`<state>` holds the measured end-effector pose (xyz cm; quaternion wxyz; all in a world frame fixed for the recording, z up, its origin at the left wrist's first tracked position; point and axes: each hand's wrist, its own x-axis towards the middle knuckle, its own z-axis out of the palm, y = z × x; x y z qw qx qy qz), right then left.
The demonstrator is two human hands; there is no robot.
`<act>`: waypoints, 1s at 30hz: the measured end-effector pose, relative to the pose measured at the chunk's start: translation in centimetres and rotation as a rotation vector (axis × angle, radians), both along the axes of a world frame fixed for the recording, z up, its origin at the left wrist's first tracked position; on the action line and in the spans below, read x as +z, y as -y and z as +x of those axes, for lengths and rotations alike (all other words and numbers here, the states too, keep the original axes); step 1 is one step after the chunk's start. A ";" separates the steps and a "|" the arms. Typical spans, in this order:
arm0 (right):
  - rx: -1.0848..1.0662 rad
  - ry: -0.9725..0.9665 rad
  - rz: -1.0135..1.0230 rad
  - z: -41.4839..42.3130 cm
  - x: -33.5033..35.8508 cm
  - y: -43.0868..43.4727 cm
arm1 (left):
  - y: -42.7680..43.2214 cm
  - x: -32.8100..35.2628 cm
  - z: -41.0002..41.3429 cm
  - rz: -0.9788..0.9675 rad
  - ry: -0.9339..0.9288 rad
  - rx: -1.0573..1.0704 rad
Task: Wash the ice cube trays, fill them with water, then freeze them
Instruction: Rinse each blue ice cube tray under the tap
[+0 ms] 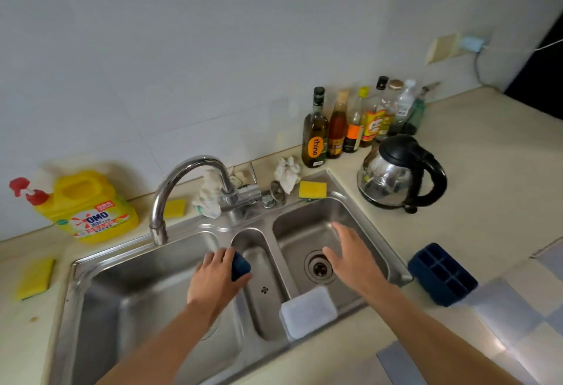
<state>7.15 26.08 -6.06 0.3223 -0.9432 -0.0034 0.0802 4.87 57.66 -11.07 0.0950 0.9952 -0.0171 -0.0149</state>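
Head view: my left grip [213, 275] holds a blue tray [241, 265] over the sink [137, 293], ready for washing; my right grip [350, 256] hovers wide, empty; a second tray [441, 275] waits on the tabletop [475, 189] beside the sink.

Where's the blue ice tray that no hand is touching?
In the head view, the ice tray sits on the counter right of the sink, nearer than the kettle.
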 end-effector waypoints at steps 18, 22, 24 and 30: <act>-0.012 -0.257 -0.458 -0.5 -3.6 21.1 | 19.7 1.0 1.9 -0.033 -0.017 -0.155; -0.035 -0.247 -0.494 1.0 -3.4 23.2 | 21.5 0.2 4.4 -0.052 -0.071 -0.175; -0.078 -0.247 -0.516 2.0 -3.2 24.8 | 22.3 -0.4 5.9 -0.068 -0.081 -0.186; -0.226 -0.256 -0.593 5.2 -3.1 29.6 | 24.4 -2.6 10.1 -0.069 -0.137 -0.197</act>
